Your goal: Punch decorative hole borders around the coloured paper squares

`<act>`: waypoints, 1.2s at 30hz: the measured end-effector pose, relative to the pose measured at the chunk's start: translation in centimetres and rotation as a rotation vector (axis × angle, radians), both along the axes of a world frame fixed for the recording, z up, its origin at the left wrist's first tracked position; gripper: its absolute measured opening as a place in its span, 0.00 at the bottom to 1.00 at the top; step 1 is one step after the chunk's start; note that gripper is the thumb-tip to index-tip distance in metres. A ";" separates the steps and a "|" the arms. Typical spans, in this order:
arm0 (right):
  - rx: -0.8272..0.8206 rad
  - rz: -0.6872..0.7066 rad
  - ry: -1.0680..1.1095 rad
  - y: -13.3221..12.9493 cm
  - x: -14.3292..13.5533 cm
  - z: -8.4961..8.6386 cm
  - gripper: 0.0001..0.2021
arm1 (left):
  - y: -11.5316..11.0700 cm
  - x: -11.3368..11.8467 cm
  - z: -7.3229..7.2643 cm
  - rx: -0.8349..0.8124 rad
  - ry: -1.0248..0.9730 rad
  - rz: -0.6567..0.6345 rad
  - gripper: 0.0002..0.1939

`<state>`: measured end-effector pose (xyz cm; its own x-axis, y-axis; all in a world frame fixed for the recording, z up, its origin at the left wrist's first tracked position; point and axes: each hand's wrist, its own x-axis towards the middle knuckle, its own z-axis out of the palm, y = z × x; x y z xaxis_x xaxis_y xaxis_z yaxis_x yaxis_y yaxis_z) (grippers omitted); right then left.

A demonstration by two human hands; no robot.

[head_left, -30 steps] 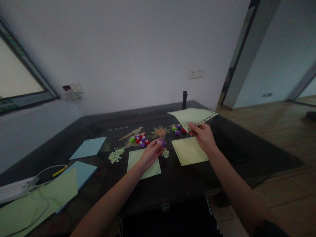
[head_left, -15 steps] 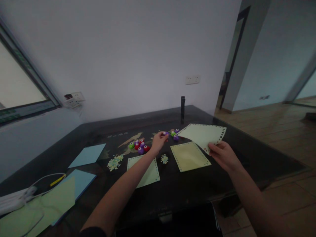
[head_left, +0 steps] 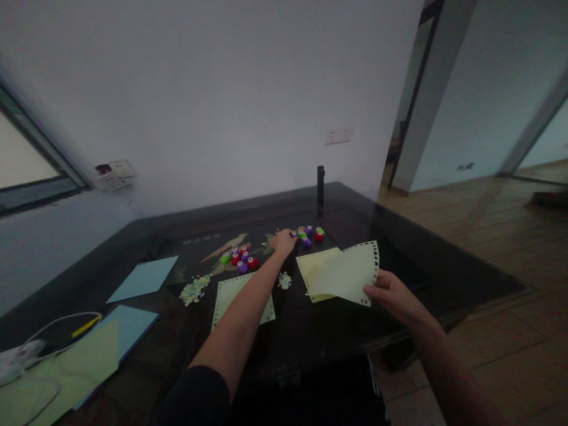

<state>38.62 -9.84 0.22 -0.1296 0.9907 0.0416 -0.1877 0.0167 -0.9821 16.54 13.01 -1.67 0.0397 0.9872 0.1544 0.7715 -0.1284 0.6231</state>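
My left hand [head_left: 284, 241] reaches to the back cluster of small paper punches, its fingers closed on a purple punch [head_left: 293, 235]. Right beside it stand other paper punches [head_left: 306, 241] in purple, green and red. In my right hand [head_left: 390, 293], thumb and fingers pinch the edge of a pale green sheet [head_left: 350, 275] with small shapes punched along its border. That sheet curves over a yellowish sheet [head_left: 310, 264] with a punched border, hiding much of it. Another punched sheet [head_left: 226, 296] lies partly under my left forearm.
More punches [head_left: 242, 258] sit left of my forearm. Paper bits form a larger pile [head_left: 195, 290] and a smaller one [head_left: 284, 280]. Blue sheets [head_left: 144, 278], green paper [head_left: 89, 361], a yellow pen-like item [head_left: 86, 325] and a white cable lie left. A black cylinder [head_left: 320, 192] stands at the back.
My right hand has brought the pale green sheet down and nearer, over the yellowish sheet, uncovering a green and a red punch. My left hand has moved the purple punch slightly closer to the back cluster.
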 end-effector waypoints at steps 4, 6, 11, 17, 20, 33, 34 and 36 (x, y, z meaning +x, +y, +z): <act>0.012 0.016 0.023 0.3 -0.1 0.0 0.20 | -0.5 0.0 0.2 0.004 -0.042 -0.014 0.12; 0.022 0.014 0.027 0.6 -0.2 0.0 0.20 | -1.0 -0.3 0.7 0.028 -0.086 -0.027 0.16; 0.042 0.018 0.047 1.2 -0.6 0.2 0.21 | -3.8 -1.3 2.4 0.001 -0.251 -0.165 0.15; 0.017 0.088 -0.016 2.5 -1.2 0.4 0.21 | -8.5 -2.4 4.0 -0.388 -0.798 -0.479 0.25; -0.006 0.105 -0.032 2.8 -1.4 0.4 0.22 | -9.1 -2.9 4.3 -0.300 -0.837 -0.438 0.16; 0.046 -0.340 -0.260 4.5 0.4 -1.0 0.29 | -10.3 -2.7 3.5 0.092 -0.313 -0.372 0.29; 0.055 -0.350 -0.305 4.5 0.4 -1.2 0.29 | -10.2 -2.6 3.2 0.100 -0.258 -0.383 0.26; 0.077 -0.357 -0.402 4.4 0.5 -1.6 0.28 | -10.0 -2.3 2.6 0.099 -0.156 -0.396 0.20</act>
